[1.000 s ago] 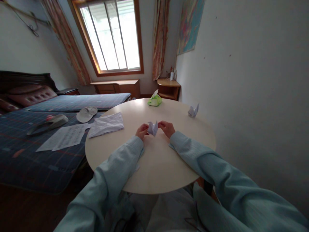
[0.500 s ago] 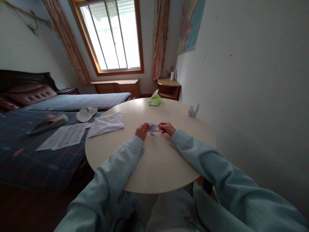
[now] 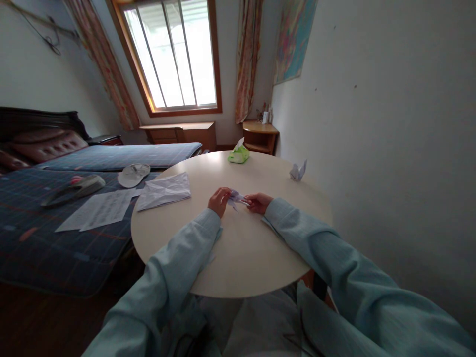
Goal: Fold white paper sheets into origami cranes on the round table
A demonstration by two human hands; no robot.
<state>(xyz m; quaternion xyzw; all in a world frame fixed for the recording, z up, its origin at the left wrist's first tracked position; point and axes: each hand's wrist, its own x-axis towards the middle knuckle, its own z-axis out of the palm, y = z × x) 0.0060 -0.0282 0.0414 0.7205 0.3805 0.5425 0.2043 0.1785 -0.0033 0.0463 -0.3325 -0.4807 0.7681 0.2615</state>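
Above the middle of the round white table (image 3: 238,263), a small piece of folded paper (image 3: 235,197), pale violet-white, is held between both hands. My left hand (image 3: 219,201) grips its left side, fingers closed and bent over it. On the opposite side my right hand (image 3: 259,202) pinches the pointed right end of the paper. Some of the folds are hidden behind the fingers. Another folded paper figure (image 3: 298,171) stands near the table's right edge.
Several white sheets (image 3: 164,191) lie at the table's left edge. A green tissue pack (image 3: 239,152) sits at the far side. Left of the table, a bed (image 3: 44,258) bears printed sheets (image 3: 106,209), a white cap (image 3: 134,175) and a grey object (image 3: 87,185). A wall rises at the right.
My right hand has turned and dipped slightly, and the right end of the folded paper tilts lower with it. My left hand stays almost in place.
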